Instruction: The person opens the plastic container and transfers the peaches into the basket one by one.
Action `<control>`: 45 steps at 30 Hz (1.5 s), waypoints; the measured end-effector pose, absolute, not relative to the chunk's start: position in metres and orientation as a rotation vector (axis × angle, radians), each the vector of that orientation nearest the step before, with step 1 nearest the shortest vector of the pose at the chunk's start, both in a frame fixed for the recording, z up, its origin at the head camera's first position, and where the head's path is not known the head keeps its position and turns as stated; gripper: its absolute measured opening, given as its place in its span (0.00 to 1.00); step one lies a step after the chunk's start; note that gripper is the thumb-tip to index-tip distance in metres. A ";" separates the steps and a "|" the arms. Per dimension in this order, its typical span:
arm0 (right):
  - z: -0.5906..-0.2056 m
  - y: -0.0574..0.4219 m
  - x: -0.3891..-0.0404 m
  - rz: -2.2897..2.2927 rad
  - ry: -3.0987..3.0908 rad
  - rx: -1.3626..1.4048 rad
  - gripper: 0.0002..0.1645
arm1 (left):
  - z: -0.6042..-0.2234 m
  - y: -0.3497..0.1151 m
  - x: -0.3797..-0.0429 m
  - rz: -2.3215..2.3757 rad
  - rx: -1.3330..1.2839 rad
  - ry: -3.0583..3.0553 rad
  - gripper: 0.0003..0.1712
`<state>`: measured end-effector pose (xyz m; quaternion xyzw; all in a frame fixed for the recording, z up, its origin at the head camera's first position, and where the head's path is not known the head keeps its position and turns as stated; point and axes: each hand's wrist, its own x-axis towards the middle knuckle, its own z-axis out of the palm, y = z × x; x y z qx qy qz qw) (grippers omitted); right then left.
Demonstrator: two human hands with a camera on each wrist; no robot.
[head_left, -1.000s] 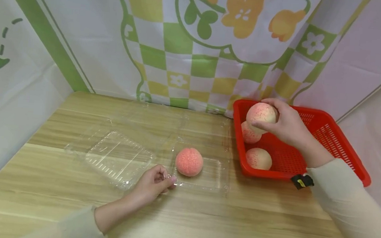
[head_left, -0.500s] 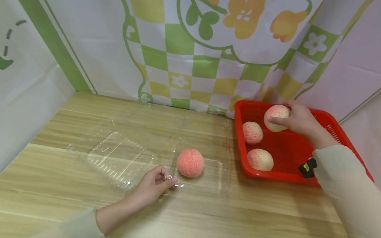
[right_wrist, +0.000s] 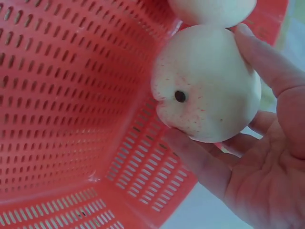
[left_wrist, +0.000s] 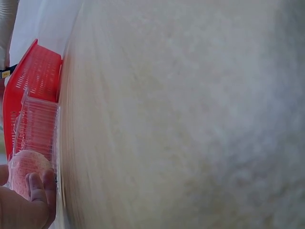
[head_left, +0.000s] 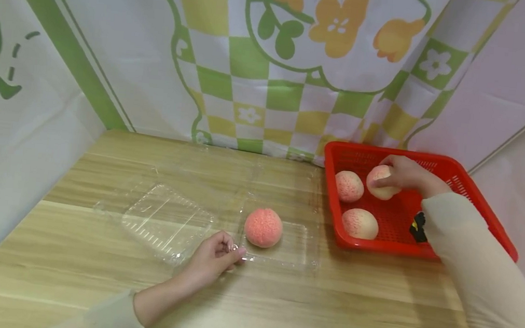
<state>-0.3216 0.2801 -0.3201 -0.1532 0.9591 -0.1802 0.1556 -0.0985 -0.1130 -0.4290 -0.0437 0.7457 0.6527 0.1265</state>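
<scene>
In the head view my right hand (head_left: 409, 175) reaches into the red basket (head_left: 474, 203) and grips a pale peach (head_left: 381, 184) with a pink blush. The right wrist view shows thumb and fingers around that peach (right_wrist: 209, 83), its dark stem hole facing the camera. Two more peaches, one at the back (head_left: 349, 186) and one at the front (head_left: 360, 224), lie along the basket's left wall. My left hand (head_left: 212, 258) pinches the front left corner of a clear plastic clamshell box (head_left: 294, 240). A deeper pink peach (head_left: 263, 227) sits inside the box.
The clamshell's clear lid or second half (head_left: 163, 223) lies spread to the left on the wooden table (head_left: 277, 311). A patterned curtain (head_left: 283, 93) hangs behind the table's back edge. A black strap tag (head_left: 418, 227) dangles by the right cuff.
My right hand has moved right with the peach, then lowered it into the basket, away from the back left peach. The left hand keeps its hold on the box corner.
</scene>
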 end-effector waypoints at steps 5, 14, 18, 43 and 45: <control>-0.330 0.281 -0.323 -0.498 2.687 -0.435 0.33 | -0.428 -0.112 -0.099 1.898 -0.125 2.175 0.11; -0.337 0.283 -0.324 -0.490 2.686 -0.428 0.34 | -0.429 -0.111 -0.097 1.903 -0.140 2.151 0.11; -0.340 0.287 -0.326 -0.474 2.702 -0.415 0.33 | -0.429 -0.110 -0.098 1.906 -0.132 2.154 0.11; -0.274 0.220 -0.286 -0.598 2.926 -0.667 0.28 | -0.427 -0.113 -0.104 1.829 -0.072 2.222 0.12; -0.268 0.208 -0.274 -0.696 2.937 -0.704 0.27 | -0.427 -0.113 -0.103 1.843 -0.069 2.216 0.12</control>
